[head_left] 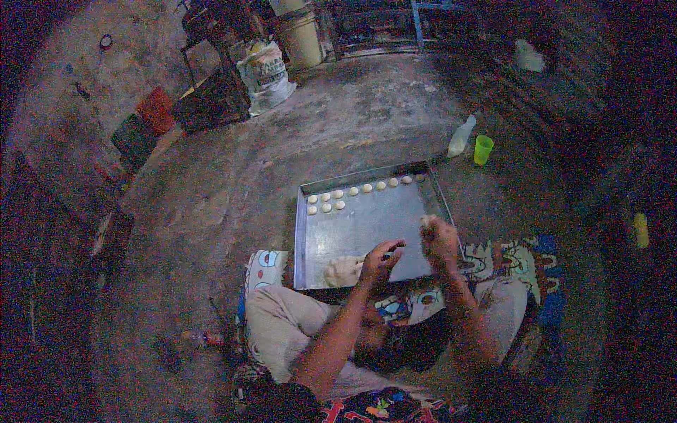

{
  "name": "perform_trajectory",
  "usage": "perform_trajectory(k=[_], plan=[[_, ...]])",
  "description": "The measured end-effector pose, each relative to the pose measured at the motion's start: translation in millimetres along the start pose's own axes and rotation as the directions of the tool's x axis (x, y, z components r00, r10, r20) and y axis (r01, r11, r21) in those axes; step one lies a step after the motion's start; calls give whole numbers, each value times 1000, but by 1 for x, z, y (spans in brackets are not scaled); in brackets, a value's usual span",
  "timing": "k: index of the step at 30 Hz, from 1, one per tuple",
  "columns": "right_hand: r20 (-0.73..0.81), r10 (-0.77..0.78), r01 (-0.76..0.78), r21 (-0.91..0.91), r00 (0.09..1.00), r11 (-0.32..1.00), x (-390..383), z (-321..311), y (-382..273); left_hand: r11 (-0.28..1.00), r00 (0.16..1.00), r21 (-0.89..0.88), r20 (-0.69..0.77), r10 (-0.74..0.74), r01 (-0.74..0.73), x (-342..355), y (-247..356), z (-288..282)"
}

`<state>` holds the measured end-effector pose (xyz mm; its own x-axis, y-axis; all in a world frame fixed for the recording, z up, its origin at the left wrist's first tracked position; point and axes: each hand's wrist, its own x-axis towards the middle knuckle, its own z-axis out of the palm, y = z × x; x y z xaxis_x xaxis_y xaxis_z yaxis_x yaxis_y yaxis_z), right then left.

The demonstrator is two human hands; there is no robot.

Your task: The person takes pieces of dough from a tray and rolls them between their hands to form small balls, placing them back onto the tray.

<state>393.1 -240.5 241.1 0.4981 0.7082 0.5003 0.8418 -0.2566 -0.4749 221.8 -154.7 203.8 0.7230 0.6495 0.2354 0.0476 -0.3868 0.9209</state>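
A square metal tray (367, 225) lies on the floor before my crossed legs. Pale round dough balls (353, 191) line its far side, with a few more in a second row at the far left. A larger lump of dough (343, 272) rests in the near left part of the tray, beside my left hand (381, 262). That hand hovers over the near edge, fingers loosely bent and apart from the thumb, with nothing visible in it. Over the tray's right side, my right hand (440, 245) is closed, and a small piece of dough (427, 221) shows at its fingertips.
A yellow-green cup (483, 150) and a pale plastic bottle (462, 136) stand beyond the tray's far right corner. White sack (266, 77), bucket (302, 39) and dark furniture (211, 92) are at the back left. A cartoon-printed mat (268, 268) lies under me.
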Motion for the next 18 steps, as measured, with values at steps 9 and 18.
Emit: perform_trajectory(k=[9,18], plan=[[561,114,-537,685,820,492,-8,28,-63,905,994,-423,-62,-85,51,9,-27,-19],[637,29,-522,603,770,603,-21,49,-82,733,989,-678,-139,-53,-56,-7,-23,-34]])
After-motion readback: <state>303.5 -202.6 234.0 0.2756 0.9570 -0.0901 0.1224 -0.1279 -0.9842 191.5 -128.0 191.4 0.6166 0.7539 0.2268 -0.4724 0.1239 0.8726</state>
